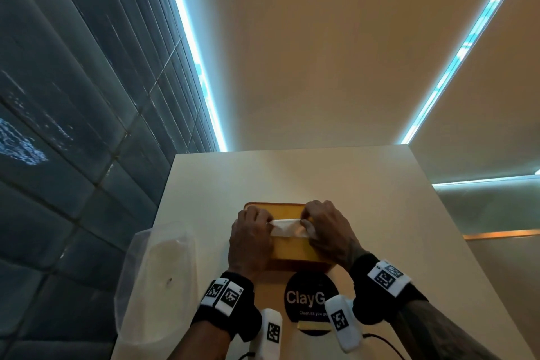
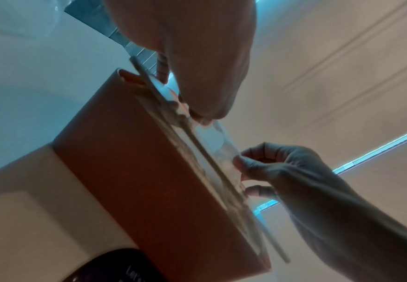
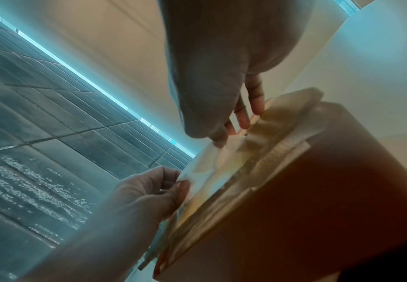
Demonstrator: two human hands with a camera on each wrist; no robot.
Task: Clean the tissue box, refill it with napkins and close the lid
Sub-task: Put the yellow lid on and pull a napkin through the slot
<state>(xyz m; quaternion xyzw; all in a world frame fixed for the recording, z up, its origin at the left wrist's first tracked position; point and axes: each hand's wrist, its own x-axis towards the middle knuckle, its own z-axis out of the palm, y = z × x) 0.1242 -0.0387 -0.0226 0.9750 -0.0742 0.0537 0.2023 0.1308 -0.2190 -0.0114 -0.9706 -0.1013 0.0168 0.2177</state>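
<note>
The orange tissue box (image 1: 295, 251) stands on the white table (image 1: 380, 213), right in front of me. A white napkin (image 1: 287, 227) sticks up from the top of the box. My left hand (image 1: 269, 225) pinches its left end and my right hand (image 1: 304, 222) pinches its right end. In the left wrist view the left hand (image 2: 199, 116) grips the napkin (image 2: 212, 137) above the box (image 2: 149, 181), with the right hand (image 2: 240, 164) at the far end. The right wrist view shows my right hand (image 3: 221, 140) and left hand (image 3: 180, 181) holding the napkin (image 3: 212, 164) over the box (image 3: 318, 200). A pale thin lid edge runs along the box top.
A clear plastic bag (image 1: 157, 272) lies on the table to the left of the box. A black round item lettered "ClayG" (image 1: 306, 298) sits just in front of the box. A dark tiled wall (image 1: 73, 126) stands to the left. The table's far edge is beyond the box.
</note>
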